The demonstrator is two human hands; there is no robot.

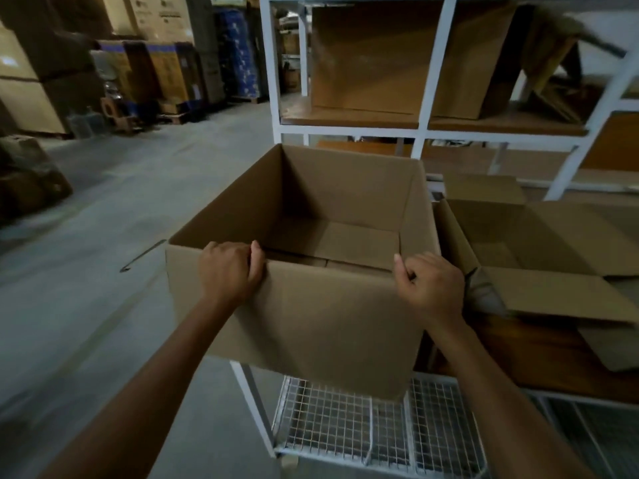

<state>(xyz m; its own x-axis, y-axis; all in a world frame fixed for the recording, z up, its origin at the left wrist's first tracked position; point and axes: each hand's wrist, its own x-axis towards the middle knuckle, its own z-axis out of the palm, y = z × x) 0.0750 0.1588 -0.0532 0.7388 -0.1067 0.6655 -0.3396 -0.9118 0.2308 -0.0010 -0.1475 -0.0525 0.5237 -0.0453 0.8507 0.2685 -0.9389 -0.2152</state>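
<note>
Far off on the left, tall stacks of brown cardboard cartons stand on the grey concrete floor. Closer in, the left hand grips the top edge of the near wall of a big open brown cardboard box. Its fingers are curled over that edge and its thumb sticks up beside them. The box is right in front of the person, at the left end of a white metal rack. Its top flaps stand up and nothing lies inside it. Under it is a white wire grid shelf, but I cannot tell if the box sits on anything. The right hand grips the same top edge near the right corner, with its fingers curled round the cardboard too. High up behind the box, more plain brown boxes sit on a wooden shelf in the rack. To the right, a second open brown cardboard box lies on the brown wooden counter. It is just beside the big box, and its flaps are spread out flat.
</note>
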